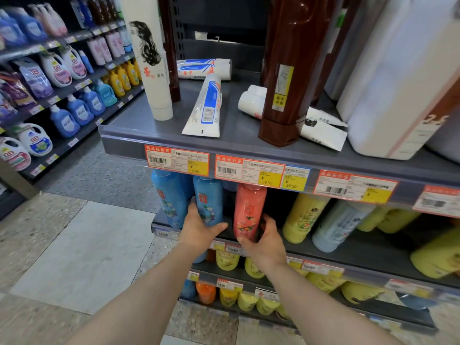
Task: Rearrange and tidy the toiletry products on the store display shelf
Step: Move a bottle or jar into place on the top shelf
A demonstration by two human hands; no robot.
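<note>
The grey display shelf (249, 148) juts out above both hands. Below it, the left hand (199, 226) curls around the base of a blue bottle (207, 202). Just to its right, the right hand (265, 241) clasps a pink bottle (249, 211) low down, thumb in front.

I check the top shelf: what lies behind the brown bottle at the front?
Behind the brown bottle, two white tubes lie on their sides, and a flat white tube sticks out. Their middle parts are hidden.
</note>
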